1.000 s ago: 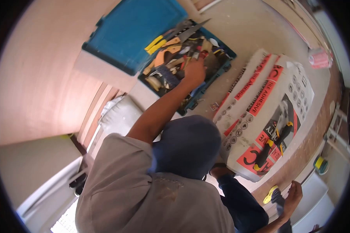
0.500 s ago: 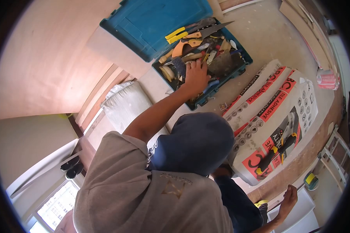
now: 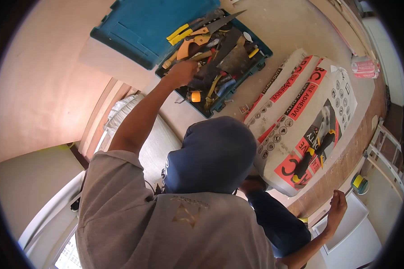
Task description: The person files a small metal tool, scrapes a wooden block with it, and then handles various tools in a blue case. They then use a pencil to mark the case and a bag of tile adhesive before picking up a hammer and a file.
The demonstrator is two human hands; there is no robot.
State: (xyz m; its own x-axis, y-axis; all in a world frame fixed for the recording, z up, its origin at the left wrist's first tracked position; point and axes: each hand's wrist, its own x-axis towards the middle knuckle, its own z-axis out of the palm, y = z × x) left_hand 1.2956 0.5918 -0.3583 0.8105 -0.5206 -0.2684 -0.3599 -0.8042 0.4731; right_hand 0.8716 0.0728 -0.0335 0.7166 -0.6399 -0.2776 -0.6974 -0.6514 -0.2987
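Observation:
Neither of my own hands is in view. In front of me a person in a grey T-shirt (image 3: 202,228) and a dark blue head covering (image 3: 211,157) crouches, seen from behind and above. That person's left hand (image 3: 184,73) is over the near-left side of an open teal toolbox (image 3: 244,83); its fingertips are hidden among the tools. A saw (image 3: 226,21), yellow-handled cutters (image 3: 178,35) and an orange-ended object (image 3: 195,96) are among the contents. The person's right hand (image 3: 337,210) hangs in the air at the right, fingers curled, with nothing visible in it.
Tile adhesive bags (image 3: 296,103) lie right of the toolbox, with a black-and-yellow tool (image 3: 312,157) on top. A white sack (image 3: 161,139) lies behind the person's left arm. At the right are a ladder (image 3: 386,148) and a white container (image 3: 354,237). A wooden panel (image 3: 45,80) rises at the left.
My view has shifted, so most things sit further left and higher. The person's left hand has moved to the toolbox's near-left side, and the orange-ended object now shows.

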